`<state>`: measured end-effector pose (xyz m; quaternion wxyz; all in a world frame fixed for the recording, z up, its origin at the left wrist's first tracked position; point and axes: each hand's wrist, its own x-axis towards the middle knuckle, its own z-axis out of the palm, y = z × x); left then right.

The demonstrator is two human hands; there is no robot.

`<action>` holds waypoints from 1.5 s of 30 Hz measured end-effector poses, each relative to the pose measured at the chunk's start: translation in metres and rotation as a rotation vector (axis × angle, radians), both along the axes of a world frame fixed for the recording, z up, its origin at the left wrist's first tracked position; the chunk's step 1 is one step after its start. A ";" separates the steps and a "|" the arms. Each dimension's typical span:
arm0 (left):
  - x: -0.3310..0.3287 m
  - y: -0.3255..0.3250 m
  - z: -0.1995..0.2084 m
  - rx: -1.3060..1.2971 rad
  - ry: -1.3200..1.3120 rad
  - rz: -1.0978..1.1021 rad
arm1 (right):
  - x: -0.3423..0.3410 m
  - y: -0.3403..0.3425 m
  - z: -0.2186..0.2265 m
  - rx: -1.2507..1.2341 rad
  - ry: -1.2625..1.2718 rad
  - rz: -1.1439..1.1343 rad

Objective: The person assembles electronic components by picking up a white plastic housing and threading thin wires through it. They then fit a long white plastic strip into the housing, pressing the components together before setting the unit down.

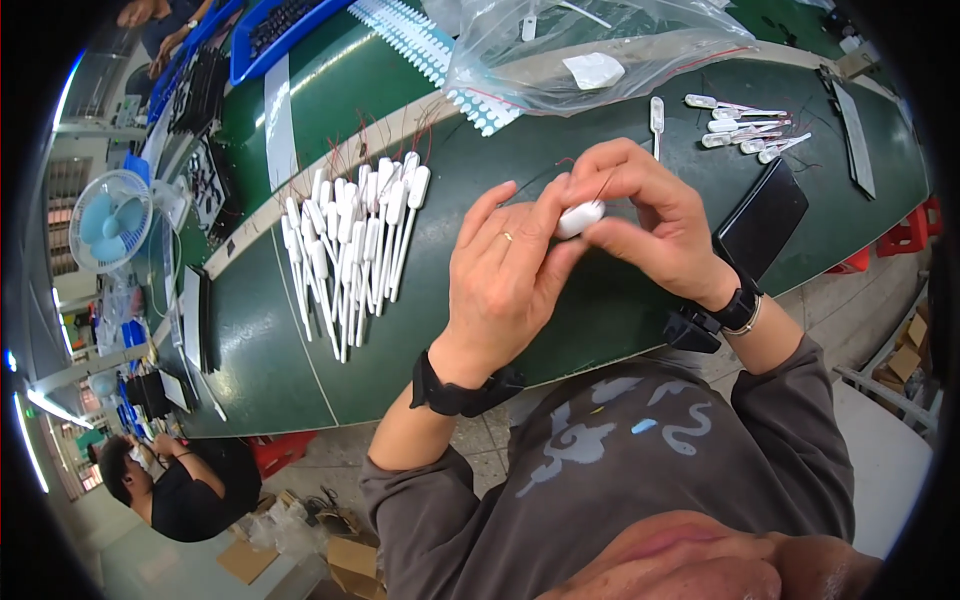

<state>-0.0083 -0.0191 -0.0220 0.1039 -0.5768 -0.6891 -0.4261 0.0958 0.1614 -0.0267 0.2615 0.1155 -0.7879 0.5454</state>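
Both hands meet over the near part of the green table. Between their fingertips is a white oval-headed plastic piece [580,219] with thin dark wire at its upper end. My left hand [503,275] closes thumb and fingers at the piece's left end. With its thumb below and index finger above, my right hand [650,222] pinches the same piece from the right. The rest of the piece is hidden by the fingers. To the left lies a pile of white stick-shaped pieces [350,235] with oval heads and thin red wires.
Further right lie several similar pieces [740,128], one single piece [656,118] and a black flat phone-like device [762,215]. A clear plastic bag [640,45] and a sticker sheet [415,40] are at the back. A fan [112,222] and a person [195,485] are leftward.
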 end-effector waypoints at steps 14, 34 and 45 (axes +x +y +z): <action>0.001 0.000 0.008 0.180 -0.380 0.116 | 0.006 -0.008 0.010 -0.529 -0.449 0.168; -0.007 0.004 -0.015 0.057 -0.406 0.128 | 0.000 -0.006 0.003 -0.907 -0.927 0.471; -0.009 0.002 -0.021 0.077 -0.444 0.093 | -0.001 -0.007 0.004 -0.807 -0.966 0.445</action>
